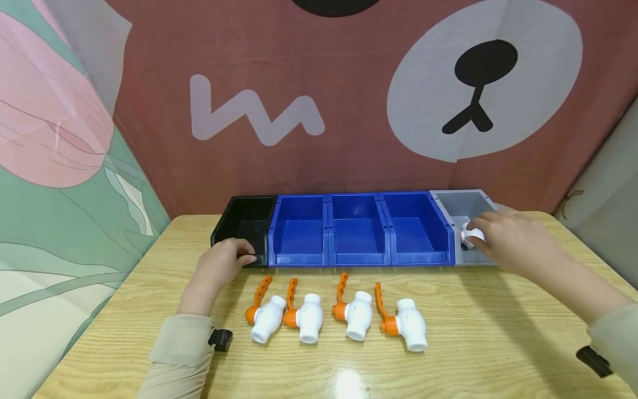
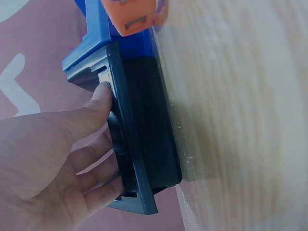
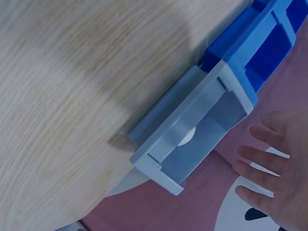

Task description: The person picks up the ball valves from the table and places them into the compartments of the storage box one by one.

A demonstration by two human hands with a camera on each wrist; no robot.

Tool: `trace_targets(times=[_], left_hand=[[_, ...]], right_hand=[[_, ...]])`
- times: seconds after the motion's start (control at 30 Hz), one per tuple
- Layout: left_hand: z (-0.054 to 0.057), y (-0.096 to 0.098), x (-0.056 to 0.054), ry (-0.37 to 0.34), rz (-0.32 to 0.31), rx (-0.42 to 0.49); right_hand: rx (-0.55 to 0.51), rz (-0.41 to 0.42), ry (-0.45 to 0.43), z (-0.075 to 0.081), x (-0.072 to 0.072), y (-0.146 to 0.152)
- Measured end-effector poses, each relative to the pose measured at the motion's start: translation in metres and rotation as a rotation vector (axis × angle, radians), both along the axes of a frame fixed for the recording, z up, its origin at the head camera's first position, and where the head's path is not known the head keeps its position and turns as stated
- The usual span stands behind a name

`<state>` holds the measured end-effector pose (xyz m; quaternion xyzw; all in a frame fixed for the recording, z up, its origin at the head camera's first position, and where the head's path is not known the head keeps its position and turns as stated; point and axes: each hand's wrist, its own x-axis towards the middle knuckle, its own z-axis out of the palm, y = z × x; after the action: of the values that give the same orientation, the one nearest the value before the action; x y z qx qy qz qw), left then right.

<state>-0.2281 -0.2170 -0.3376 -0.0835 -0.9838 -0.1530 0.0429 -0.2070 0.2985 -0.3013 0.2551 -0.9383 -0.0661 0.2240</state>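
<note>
My left hand (image 1: 221, 265) is at the front of the black bin (image 1: 249, 208) on the left end of the row. In the left wrist view its thumb touches the inner side of the front rim, and the other fingers reach into the bin with nothing seen in them. Over the grey bin (image 1: 451, 200) at the right end is my right hand (image 1: 518, 238), its fingers spread apart in the right wrist view. A white valve (image 1: 471, 235) lies inside that grey bin, partly hidden by the hand in the head view and by the front wall in the right wrist view.
Three blue bins (image 1: 356, 259) stand between the black and grey ones. Several white ball valves with orange handles, one the rightmost valve (image 1: 411, 326), lie in a row on the wooden table (image 1: 349, 366). A printed cloth (image 1: 349, 155) hangs behind the bins.
</note>
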Motion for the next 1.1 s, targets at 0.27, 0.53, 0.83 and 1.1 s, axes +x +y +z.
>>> trace_targets(times=[0.27, 0.53, 0.83, 1.1], left_hand=[[-0.001, 0.001, 0.0, 0.008, -0.003, 0.002], [0.0, 0.0, 0.0, 0.005, -0.001, 0.003], [-0.001, -0.001, 0.0, 0.009, -0.002, 0.003], [-0.001, 0.0, 0.0, 0.006, -0.004, 0.0]], right_hand=[[-0.044, 0.074, 0.084, -0.001, 0.016, -0.009], [-0.058, 0.089, 0.067, -0.002, 0.027, -0.023], [-0.057, 0.129, 0.065, -0.002, 0.039, -0.039], [-0.05, 0.18, 0.062, -0.008, 0.047, -0.049]])
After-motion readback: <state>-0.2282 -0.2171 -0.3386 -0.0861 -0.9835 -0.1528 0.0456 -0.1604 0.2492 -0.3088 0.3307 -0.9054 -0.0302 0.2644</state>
